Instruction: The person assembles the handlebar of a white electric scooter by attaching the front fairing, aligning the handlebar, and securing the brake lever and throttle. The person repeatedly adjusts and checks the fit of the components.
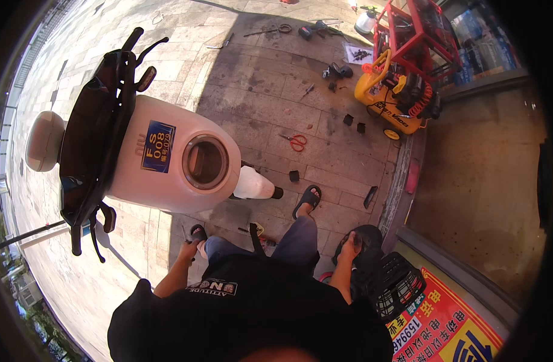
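Note:
In front of me on the left stands a white scooter (pixel 186 136) with dark handlebars and a round recessed opening (pixel 205 161) in its body. My left hand (pixel 188 249) hangs low by my left foot, closed around a thin rod-like tool (pixel 183 233); its kind is too small to tell. Down on my right, my right hand (pixel 349 247) is curled at the edge of a black rounded part (pixel 368 236), which it appears to grip. Some of its fingers are hard to make out.
Red-handled scissors (pixel 297 143) and small black pieces (pixel 294 175) lie on the paving. A yellow air compressor (pixel 385 99) and red metal frame (pixel 418 36) stand far right. Beside my right arm is a black basket (pixel 402 283). A drill (pixel 313 30) lies farther off.

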`<state>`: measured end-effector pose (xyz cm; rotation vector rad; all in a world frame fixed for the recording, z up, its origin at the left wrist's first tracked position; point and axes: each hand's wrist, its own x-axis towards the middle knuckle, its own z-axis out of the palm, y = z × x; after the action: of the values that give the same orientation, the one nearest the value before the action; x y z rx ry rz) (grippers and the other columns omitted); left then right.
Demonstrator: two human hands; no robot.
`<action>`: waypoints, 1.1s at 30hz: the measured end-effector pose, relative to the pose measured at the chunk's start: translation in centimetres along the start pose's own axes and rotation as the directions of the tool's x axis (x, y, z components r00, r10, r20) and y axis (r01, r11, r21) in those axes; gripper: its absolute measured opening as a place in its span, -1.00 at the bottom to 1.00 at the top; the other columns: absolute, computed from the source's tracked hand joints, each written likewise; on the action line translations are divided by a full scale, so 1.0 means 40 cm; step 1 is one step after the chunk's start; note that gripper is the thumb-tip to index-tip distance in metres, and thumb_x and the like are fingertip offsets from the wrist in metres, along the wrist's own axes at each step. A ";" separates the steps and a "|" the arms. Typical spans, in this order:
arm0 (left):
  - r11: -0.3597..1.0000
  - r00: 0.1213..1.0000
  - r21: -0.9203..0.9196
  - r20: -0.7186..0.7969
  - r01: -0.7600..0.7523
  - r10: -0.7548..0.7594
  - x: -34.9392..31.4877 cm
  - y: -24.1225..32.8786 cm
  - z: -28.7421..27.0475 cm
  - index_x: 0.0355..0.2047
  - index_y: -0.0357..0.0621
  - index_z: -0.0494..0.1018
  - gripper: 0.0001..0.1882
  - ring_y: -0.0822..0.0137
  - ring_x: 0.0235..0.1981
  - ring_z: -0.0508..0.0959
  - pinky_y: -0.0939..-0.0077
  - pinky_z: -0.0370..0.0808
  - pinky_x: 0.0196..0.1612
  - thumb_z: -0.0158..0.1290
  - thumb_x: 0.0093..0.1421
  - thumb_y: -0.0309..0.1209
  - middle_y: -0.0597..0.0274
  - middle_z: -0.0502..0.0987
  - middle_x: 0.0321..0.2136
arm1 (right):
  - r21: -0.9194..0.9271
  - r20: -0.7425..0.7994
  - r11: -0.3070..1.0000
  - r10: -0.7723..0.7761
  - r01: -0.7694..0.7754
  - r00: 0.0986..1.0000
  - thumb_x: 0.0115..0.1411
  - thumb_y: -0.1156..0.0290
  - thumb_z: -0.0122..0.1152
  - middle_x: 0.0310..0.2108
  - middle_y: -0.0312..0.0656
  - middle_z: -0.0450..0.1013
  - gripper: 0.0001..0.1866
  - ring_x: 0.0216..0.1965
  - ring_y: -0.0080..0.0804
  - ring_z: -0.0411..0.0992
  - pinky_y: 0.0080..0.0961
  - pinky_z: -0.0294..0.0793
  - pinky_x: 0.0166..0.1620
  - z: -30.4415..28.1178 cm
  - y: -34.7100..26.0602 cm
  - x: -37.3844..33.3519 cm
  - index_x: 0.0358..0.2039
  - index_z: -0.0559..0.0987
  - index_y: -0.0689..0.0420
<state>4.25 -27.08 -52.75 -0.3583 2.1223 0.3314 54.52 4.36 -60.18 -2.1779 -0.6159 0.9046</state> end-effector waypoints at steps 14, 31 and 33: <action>-0.028 0.736 -0.975 -0.184 -0.219 0.651 -0.539 0.958 0.102 0.24 -0.15 0.22 -0.33 0.16 -0.01 0.54 0.29 0.52 0.02 0.15 0.28 -0.06 0.07 0.46 0.08 | 0.084 0.638 0.889 -0.396 0.451 0.661 0.37 0.32 0.13 -0.15 -0.20 0.51 -0.63 -0.28 -0.47 0.44 -0.53 0.46 -0.21 0.540 -1.037 0.174 0.07 0.48 0.28; -0.231 0.567 -0.520 -0.720 -0.822 -0.399 -0.323 1.331 -0.025 0.30 0.00 0.21 -0.17 0.28 -0.01 0.44 0.27 0.40 0.00 0.07 0.20 0.23 0.27 0.41 0.12 | 0.831 -0.018 0.552 -0.093 -0.067 -0.995 0.07 0.57 0.31 0.00 -0.10 0.49 -0.55 -0.02 -0.28 0.47 -0.42 0.46 -0.02 1.873 -1.542 -1.143 0.03 0.53 0.18; -0.253 0.480 -0.408 -0.730 -0.877 -0.487 -0.322 1.363 -0.037 0.34 0.00 0.19 -0.14 0.27 0.15 0.40 0.24 0.33 0.16 0.20 0.17 0.14 0.29 0.37 0.21 | 0.667 -0.143 0.745 0.121 -0.005 -0.982 0.05 0.54 0.33 0.01 -0.10 0.49 -0.53 -0.02 -0.28 0.47 -0.42 0.45 0.00 1.900 -1.501 -1.256 0.03 0.53 0.18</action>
<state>-10.61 24.23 -35.80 -1.0880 2.0318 3.0688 -44.15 42.71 -33.86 -1.3531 1.7454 -1.7756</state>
